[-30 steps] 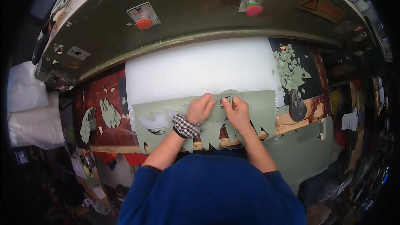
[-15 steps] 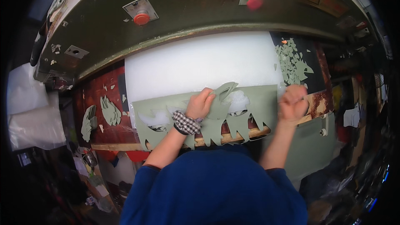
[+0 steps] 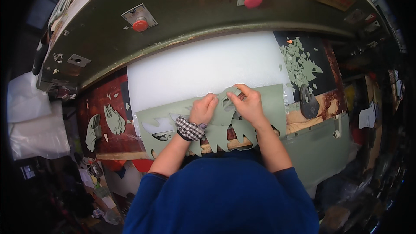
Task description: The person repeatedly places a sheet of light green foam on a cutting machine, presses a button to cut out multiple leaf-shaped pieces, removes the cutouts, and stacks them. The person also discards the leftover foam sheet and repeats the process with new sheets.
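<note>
Partly covered by my left hand (image 3: 203, 109) and right hand (image 3: 248, 104), green cut pieces (image 3: 222, 112) sit between them in the head view; their number and lower outline are hard to make out. Their upper end points away from me. The green sheet (image 3: 271, 102) around them runs long from left to right on the white board's (image 3: 203, 63) near side, jagged tips toward my body. Forearms angled inward, my left fingers pinch the pieces' left side; my right thumb and forefinger pinch their top.
</note>
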Demonstrator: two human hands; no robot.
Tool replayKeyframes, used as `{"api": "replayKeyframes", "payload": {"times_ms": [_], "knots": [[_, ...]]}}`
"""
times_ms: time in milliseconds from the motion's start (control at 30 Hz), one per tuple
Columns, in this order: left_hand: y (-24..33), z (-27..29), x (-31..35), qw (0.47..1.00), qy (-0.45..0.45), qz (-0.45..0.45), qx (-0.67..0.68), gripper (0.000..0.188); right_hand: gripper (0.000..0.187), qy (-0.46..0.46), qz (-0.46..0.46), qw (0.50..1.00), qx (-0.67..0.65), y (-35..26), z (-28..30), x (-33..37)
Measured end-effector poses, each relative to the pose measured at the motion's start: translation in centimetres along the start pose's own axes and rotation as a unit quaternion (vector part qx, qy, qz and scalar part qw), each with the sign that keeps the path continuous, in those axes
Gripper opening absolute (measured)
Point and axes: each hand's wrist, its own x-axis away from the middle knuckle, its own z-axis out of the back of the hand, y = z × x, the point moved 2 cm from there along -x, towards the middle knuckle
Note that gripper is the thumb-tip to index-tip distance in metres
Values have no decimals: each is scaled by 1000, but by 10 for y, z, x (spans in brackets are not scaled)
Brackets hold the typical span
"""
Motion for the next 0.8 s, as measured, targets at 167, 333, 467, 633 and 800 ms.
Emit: {"api": "replayKeyframes", "payload": {"times_ms": [167, 333, 467, 633, 800], "knots": [[2, -2, 0, 1000, 13, -25, -13, 17, 20, 43, -29, 979, -197, 11, -5, -9], [3, -2, 1, 999, 21, -36, -17, 15, 28, 85, 18, 968, -235, 12, -1, -11], [2, -4, 2, 997, 30, -54, -38, 14, 24, 41, 71, 996, 33, 0, -10, -12], [1, -4, 3, 997, 40, -60, -31, 15, 22, 189, -70, 939, -279, 24, 17, -24], [2, -1, 1, 999, 18, -36, -14, 19, 11, 264, 94, 959, 29, 51, 61, 14]]}}
